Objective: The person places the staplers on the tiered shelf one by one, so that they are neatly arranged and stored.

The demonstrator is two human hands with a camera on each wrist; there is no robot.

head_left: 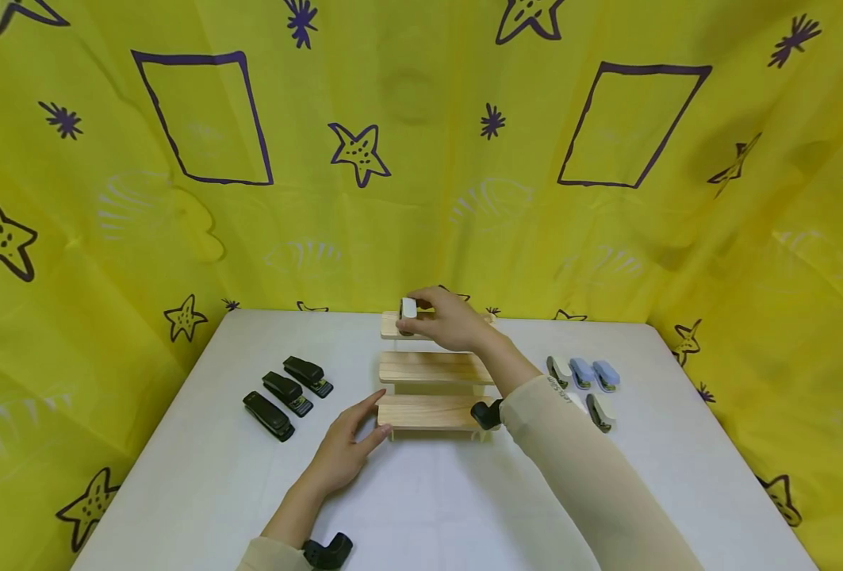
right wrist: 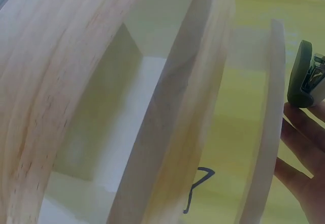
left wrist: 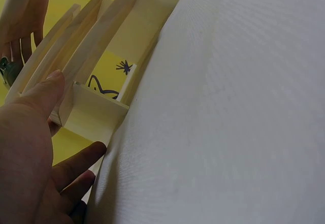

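Note:
A three-tier wooden display stand [head_left: 435, 412] stands mid-table. At the left end of its lowest step is my left hand [head_left: 346, 448], thumb at the front edge and index finger at the back corner. In the left wrist view the thumb [left wrist: 48, 92] lies against the step while the other fingers spread beside the side panel. My right hand [head_left: 453, 317] pinches a stapler [head_left: 408, 311] over the left part of the top step, upright on end. That stapler [right wrist: 302, 76] looks dark green from the side in the right wrist view and pale from the head.
Several pale and blue staplers stand at the right, among them a blue one [head_left: 607, 375] and a pale one [head_left: 599, 412]. On the left lie three black staplers, the nearest one [head_left: 269, 415] slanting. A yellow curtain [head_left: 421, 222] encloses the white table [head_left: 421, 507].

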